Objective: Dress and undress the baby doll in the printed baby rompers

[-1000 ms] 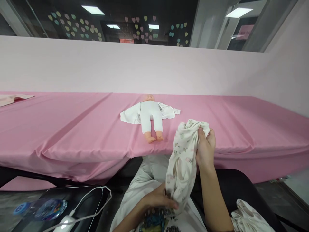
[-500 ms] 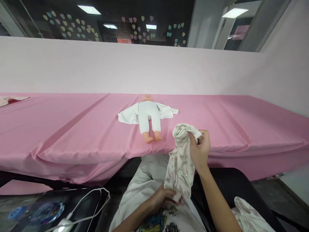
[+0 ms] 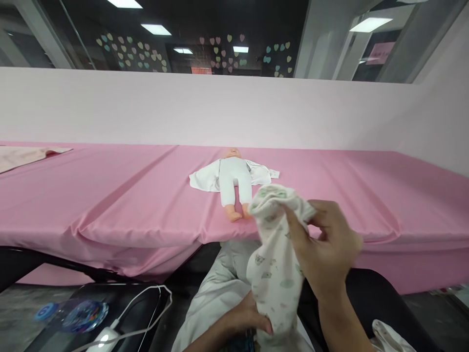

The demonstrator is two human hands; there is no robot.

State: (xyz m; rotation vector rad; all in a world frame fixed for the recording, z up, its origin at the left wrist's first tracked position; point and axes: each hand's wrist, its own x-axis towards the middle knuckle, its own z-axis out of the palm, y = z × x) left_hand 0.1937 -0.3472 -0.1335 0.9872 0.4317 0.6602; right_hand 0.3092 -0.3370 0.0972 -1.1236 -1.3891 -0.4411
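Note:
A piece of white baby clothing (image 3: 274, 274) with a small print hangs above my lap, its top edge bunched. Near that top edge my right hand (image 3: 326, 244) pinches the cloth between thumb and fingers. Lower down, my left hand (image 3: 251, 313) grips the garment's bottom part, its fingers partly behind the fabric. Beyond the garment, a baby doll (image 3: 234, 181) in white leggings lies on its back on the pink-covered table (image 3: 139, 195). A white top (image 3: 205, 177) is spread out to both sides of the doll.
On a black seat at lower left lie a clear bottle (image 3: 73, 313) with a blue cap and a white device (image 3: 104, 338) with a cable. Pale cloth (image 3: 25, 155) lies at the table's far left. More white fabric (image 3: 390, 337) sits at lower right.
The garment and my right hand have come closer to the camera and look larger. My left hand has dropped slightly. The camera view has shifted a little left.

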